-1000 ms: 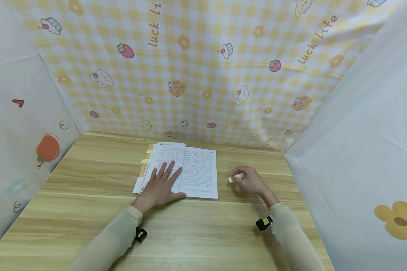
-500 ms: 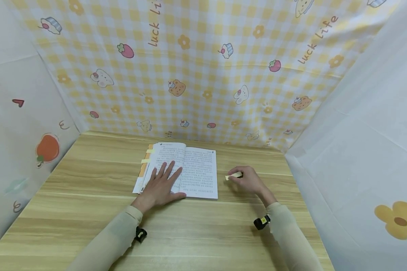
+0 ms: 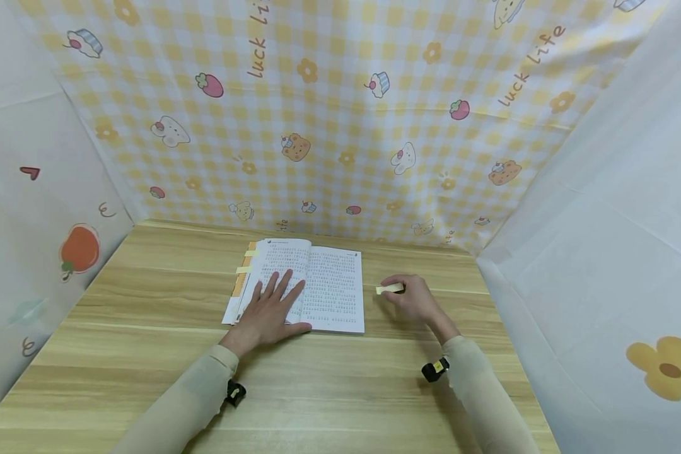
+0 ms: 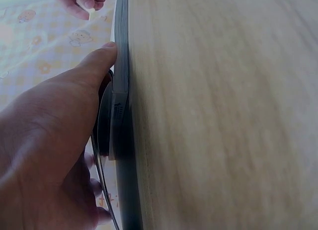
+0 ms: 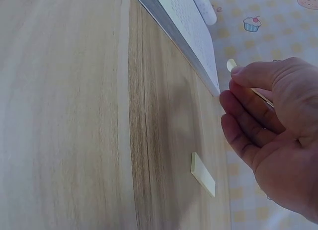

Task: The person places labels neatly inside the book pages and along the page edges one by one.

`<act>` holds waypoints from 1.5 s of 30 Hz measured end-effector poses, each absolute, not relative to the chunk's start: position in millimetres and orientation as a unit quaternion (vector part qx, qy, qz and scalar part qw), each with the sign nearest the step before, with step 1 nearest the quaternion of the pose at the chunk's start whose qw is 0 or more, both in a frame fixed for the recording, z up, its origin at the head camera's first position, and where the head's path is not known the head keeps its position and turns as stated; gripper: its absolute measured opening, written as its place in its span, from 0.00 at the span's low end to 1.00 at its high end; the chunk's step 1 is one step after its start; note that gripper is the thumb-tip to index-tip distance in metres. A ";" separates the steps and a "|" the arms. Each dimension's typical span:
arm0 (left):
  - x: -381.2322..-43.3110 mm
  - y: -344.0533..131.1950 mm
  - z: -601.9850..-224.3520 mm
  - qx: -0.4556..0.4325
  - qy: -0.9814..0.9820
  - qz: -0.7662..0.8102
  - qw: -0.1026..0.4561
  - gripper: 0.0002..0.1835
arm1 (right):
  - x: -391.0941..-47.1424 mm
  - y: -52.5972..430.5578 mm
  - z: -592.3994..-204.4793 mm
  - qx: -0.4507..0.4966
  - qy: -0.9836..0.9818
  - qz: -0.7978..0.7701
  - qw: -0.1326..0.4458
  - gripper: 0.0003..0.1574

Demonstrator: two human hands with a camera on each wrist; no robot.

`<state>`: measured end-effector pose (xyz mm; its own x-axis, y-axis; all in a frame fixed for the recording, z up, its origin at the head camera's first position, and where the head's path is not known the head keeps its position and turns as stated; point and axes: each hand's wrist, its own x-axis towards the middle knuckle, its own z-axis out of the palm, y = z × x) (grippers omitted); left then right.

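An open book (image 3: 333, 290) lies on the wooden table, showing two pages of print. Two pale yellow sticky tabs (image 3: 243, 270) stick out past its left edge. My left hand (image 3: 267, 315) rests on the left page with fingers spread, thumb along the bottom edge. To the right of the book, my right hand (image 3: 417, 299) is raised over the table, pinching a pale yellow sticky note (image 3: 387, 289) between thumb and fingers. Below that hand, in the right wrist view, a small pad of sticky notes (image 5: 202, 175) lies on the table; the hand hides it from the head view.
An orange strip (image 3: 239, 277) shows along the book's left side. Behind the wooden table (image 3: 329, 391) hangs a yellow checked cloth (image 3: 340, 126). White cloth walls (image 3: 601, 252) stand at the left and right sides.
My right hand has moved slightly left and away from me, toward the book, with the sticky note still pinched. The left hand has stayed in place on the page.
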<state>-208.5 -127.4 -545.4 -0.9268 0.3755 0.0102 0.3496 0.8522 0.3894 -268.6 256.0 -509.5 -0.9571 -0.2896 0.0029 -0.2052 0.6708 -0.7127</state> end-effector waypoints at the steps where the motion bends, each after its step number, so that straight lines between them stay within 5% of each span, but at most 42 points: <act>1: -208.4 -127.4 -545.5 0.189 0.962 0.196 0.033 0.57 | -269.3 255.8 -509.7 -0.136 0.913 -0.382 0.053 0.15; 45: -207.3 -128.6 -545.6 0.187 0.962 0.195 0.032 0.57 | -309.3 218.3 -530.2 -0.180 0.927 -0.328 0.021 0.13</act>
<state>-207.3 -128.6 -545.6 -0.9277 0.3732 0.0114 0.3483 0.8539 0.3866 -309.3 218.3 -530.2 -0.9344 -0.3473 0.0786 -0.3194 0.7196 -0.6166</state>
